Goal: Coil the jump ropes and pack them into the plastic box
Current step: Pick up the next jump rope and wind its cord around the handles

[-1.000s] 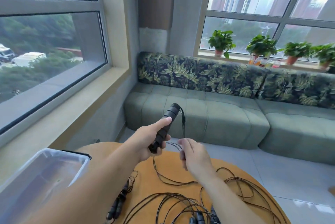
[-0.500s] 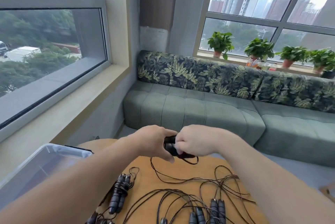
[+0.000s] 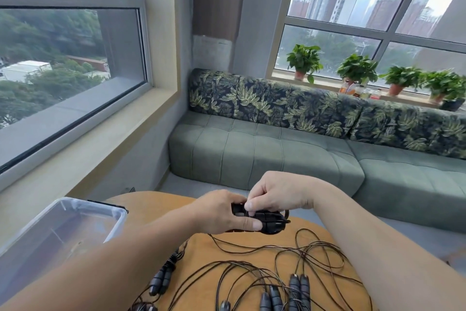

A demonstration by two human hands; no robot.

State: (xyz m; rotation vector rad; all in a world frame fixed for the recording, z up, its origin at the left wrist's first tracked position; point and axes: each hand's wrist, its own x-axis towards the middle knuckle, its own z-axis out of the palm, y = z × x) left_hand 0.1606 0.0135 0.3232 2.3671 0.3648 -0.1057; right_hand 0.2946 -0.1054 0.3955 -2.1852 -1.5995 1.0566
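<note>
Fingers (image 3: 248, 224) of the left hand (image 3: 218, 212) were curled round the black jump-rope handles (image 3: 269, 222), thumb and fingertips clamped on the bundle from the near side, while the right hand (image 3: 277, 196) pinched at the same bundle from above, its fingers bent down onto the handles. The handles were held together just above the far middle of the round wooden counter (image 3: 156, 206), and a thin cord (image 3: 252, 247) trailed from them down to the counter, where it ran into a loose tangle of other cords (image 3: 302, 260).

Judging from this, the step in hand was winding the cord about the paired handles. To do it well, the left hand should keep both handles pressed side by side so they do not splay, and the right should lay each turn snug beside the last, drawing slack gently so the trailing cord does not drag neighbouring ropes into a knot.

Nearer, several more handles (image 3: 298, 288) lay upright in a row among the cords at the near right, and one already wound rope (image 3: 161, 279) lay to the near left. A clear plastic box (image 3: 111, 212) stood at the left edge of the counter, open at the top; whether anything lay in it I cannot tell. Beyond stood a green sofa (image 3: 264, 157).
</note>
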